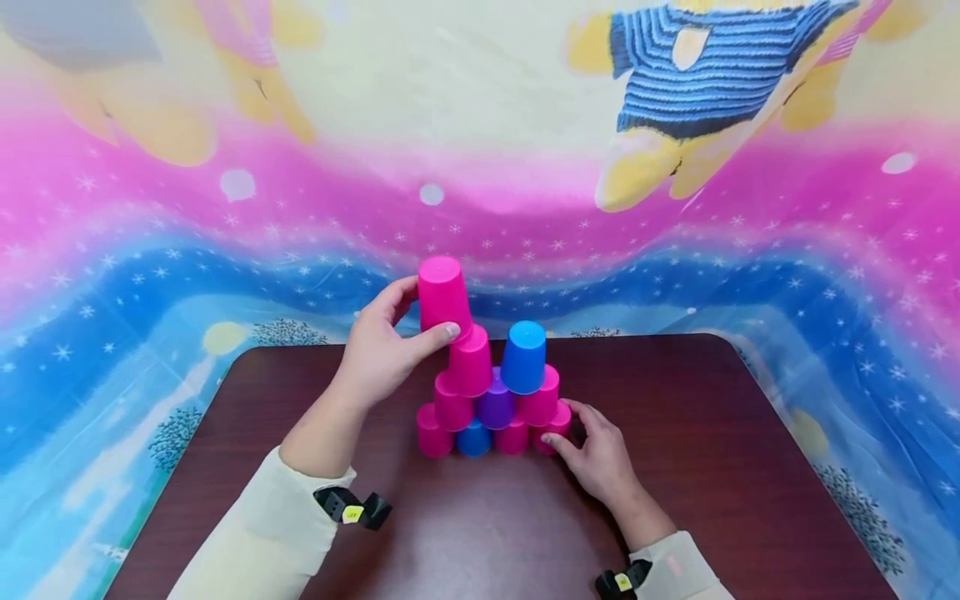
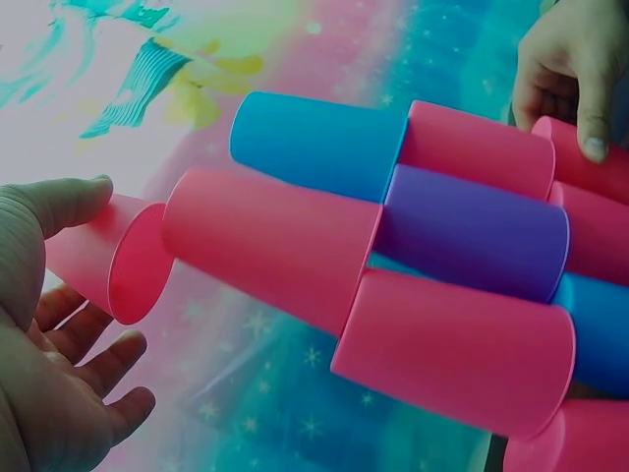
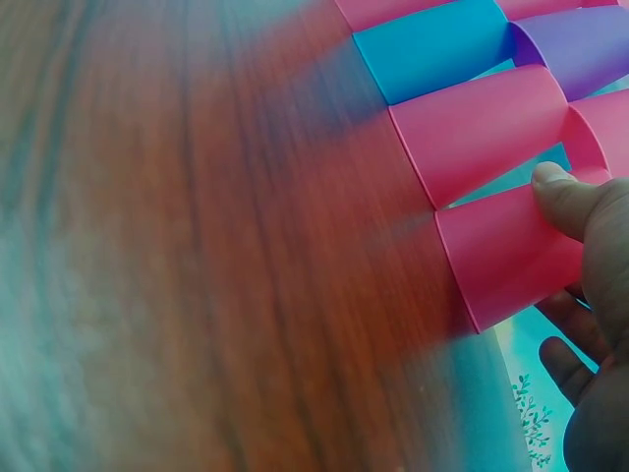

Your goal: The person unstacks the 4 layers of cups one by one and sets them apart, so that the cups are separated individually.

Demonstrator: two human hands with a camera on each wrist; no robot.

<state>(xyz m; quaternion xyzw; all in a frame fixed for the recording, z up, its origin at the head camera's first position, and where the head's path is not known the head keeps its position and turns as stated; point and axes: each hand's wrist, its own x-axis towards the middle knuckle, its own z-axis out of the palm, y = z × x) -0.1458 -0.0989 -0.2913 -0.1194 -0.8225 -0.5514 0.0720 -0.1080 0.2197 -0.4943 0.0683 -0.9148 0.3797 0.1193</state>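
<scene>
We saw the left hand [image 1: 378,354] pinching a pink cup [image 1: 442,292], tilted above the stack [image 1: 453,404] between both hands, where an uneven release might have toppled everything, while the right hand [image 1: 600,454] gripped the lowest end cup [image 1: 558,419] (we counted seven pink, two blue cups [image 1: 523,358], one purple cup [image 1: 496,406]).

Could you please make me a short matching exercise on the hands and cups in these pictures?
1. Left hand
2. Right hand
3. Purple cup
4. Lower blue cup

A. Bottom row, second from left in the head view
B. Touches the rightmost bottom pink cup
C. Middle of the second row up
D. Holds the topmost pink cup

Pairs: 1-D, 2-B, 3-C, 4-A
</scene>
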